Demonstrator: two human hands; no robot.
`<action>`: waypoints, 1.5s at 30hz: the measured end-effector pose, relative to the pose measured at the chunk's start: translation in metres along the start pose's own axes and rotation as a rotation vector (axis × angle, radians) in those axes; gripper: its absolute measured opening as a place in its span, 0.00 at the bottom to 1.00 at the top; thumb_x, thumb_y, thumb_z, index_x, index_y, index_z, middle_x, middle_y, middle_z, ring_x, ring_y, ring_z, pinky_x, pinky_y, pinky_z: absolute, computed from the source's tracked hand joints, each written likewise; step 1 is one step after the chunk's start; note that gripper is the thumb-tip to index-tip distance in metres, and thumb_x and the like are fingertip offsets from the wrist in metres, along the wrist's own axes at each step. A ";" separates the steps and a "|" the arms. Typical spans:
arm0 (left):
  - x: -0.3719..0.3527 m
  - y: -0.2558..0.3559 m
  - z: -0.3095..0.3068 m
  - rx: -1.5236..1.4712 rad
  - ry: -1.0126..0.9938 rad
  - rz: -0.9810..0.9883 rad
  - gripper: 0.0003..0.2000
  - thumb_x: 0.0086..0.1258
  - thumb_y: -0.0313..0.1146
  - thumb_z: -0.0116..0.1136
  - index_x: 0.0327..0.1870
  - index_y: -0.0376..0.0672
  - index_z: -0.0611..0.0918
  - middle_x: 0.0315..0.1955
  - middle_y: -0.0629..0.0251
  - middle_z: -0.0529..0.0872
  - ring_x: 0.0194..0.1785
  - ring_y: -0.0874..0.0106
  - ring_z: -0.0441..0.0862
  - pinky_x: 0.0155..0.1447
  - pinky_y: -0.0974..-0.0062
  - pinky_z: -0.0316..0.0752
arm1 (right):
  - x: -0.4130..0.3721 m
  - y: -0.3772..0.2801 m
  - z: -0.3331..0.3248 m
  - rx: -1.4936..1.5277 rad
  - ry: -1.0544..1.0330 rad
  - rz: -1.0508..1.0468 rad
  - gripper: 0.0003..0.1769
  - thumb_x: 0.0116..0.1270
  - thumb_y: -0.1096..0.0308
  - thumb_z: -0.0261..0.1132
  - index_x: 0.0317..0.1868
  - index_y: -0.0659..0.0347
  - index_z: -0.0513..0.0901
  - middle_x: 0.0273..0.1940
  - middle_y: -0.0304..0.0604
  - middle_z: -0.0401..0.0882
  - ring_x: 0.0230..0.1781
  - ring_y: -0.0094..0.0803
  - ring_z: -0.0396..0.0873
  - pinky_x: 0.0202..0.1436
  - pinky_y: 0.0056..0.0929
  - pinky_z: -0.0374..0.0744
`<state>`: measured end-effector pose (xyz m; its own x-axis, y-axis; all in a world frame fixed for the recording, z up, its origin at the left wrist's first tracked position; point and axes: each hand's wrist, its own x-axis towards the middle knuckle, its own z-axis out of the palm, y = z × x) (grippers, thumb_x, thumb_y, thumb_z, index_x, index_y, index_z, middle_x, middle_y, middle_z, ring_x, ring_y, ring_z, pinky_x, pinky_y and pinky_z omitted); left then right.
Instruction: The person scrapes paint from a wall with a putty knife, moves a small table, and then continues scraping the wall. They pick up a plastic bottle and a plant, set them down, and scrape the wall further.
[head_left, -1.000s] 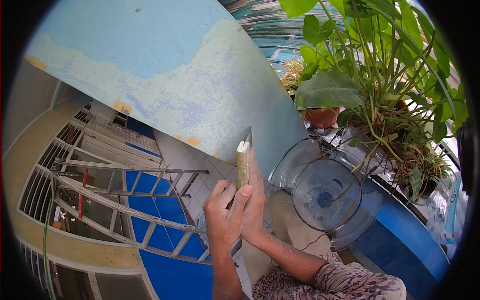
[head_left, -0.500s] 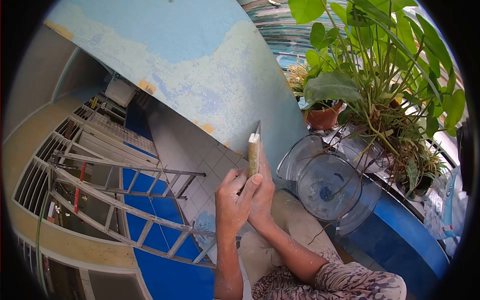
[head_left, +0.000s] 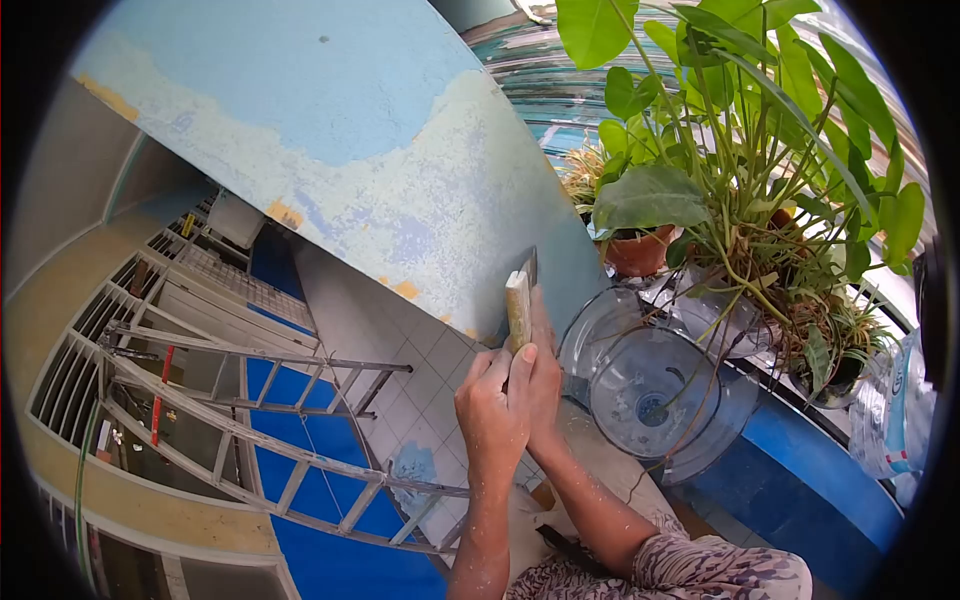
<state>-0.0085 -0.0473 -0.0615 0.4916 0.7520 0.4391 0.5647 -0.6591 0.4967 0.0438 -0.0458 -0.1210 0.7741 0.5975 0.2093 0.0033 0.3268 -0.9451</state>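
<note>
Left hand [head_left: 492, 415], right hand [head_left: 546, 365], scraper [head_left: 519, 308] shifted right, nearer plant pot [head_left: 632, 256].

Wall [head_left: 400, 180]: upper middle.
Scraper [head_left: 519, 305]: against the wall's lower edge, above the left hand [head_left: 495, 415], with the right hand [head_left: 547, 365] behind it.
Jug [head_left: 650, 400]: just right of the hands.
Potted plants [head_left: 740, 180]: right of the wall, above the jug.
Ladder [head_left: 270, 400]: left of the hands, below the wall.

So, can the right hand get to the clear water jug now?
Probably yes: the jug lies close beside the right hand, nothing between, though that hand holds the scraper.
</note>
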 end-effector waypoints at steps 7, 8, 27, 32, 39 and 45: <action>0.001 0.022 0.012 0.033 0.060 0.039 0.16 0.79 0.37 0.64 0.36 0.28 0.83 0.30 0.49 0.83 0.32 0.51 0.81 0.39 0.58 0.75 | 0.001 -0.005 -0.020 0.031 -0.131 0.087 0.40 0.79 0.62 0.57 0.86 0.65 0.53 0.83 0.58 0.57 0.82 0.55 0.60 0.83 0.45 0.63; 0.000 0.023 0.014 0.048 0.069 0.024 0.16 0.79 0.36 0.63 0.36 0.28 0.83 0.30 0.49 0.83 0.32 0.51 0.80 0.39 0.58 0.75 | 0.003 0.002 -0.020 0.003 -0.120 0.022 0.40 0.80 0.61 0.56 0.86 0.65 0.53 0.84 0.58 0.56 0.83 0.55 0.58 0.84 0.45 0.60; 0.005 0.003 0.007 0.088 0.037 0.149 0.14 0.78 0.33 0.63 0.35 0.29 0.82 0.30 0.47 0.82 0.32 0.49 0.81 0.38 0.56 0.74 | 0.002 0.011 -0.002 -0.025 0.015 -0.117 0.40 0.77 0.66 0.59 0.86 0.63 0.56 0.84 0.55 0.58 0.84 0.51 0.59 0.84 0.44 0.62; 0.018 0.003 0.018 0.035 0.012 0.143 0.12 0.78 0.33 0.62 0.38 0.29 0.83 0.31 0.48 0.83 0.32 0.48 0.82 0.39 0.55 0.75 | 0.022 0.011 -0.008 -0.048 0.062 -0.122 0.40 0.78 0.66 0.59 0.85 0.63 0.56 0.84 0.56 0.57 0.83 0.52 0.60 0.84 0.45 0.62; 0.029 0.009 0.027 0.047 0.005 0.133 0.13 0.78 0.32 0.62 0.36 0.29 0.83 0.32 0.47 0.84 0.32 0.49 0.82 0.39 0.56 0.75 | 0.031 0.018 -0.010 -0.065 0.095 -0.161 0.34 0.81 0.64 0.52 0.85 0.61 0.61 0.82 0.54 0.63 0.81 0.51 0.65 0.81 0.43 0.65; 0.018 0.011 0.028 0.032 0.048 0.162 0.13 0.79 0.33 0.62 0.38 0.28 0.84 0.32 0.47 0.85 0.33 0.49 0.82 0.39 0.56 0.76 | 0.030 0.015 -0.017 -0.013 0.044 -0.106 0.38 0.79 0.66 0.57 0.85 0.62 0.57 0.84 0.56 0.58 0.83 0.52 0.60 0.82 0.45 0.65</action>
<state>0.0251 -0.0413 -0.0693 0.5465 0.6341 0.5471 0.5019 -0.7709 0.3921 0.0774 -0.0351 -0.1336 0.7960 0.5270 0.2977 0.0949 0.3772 -0.9213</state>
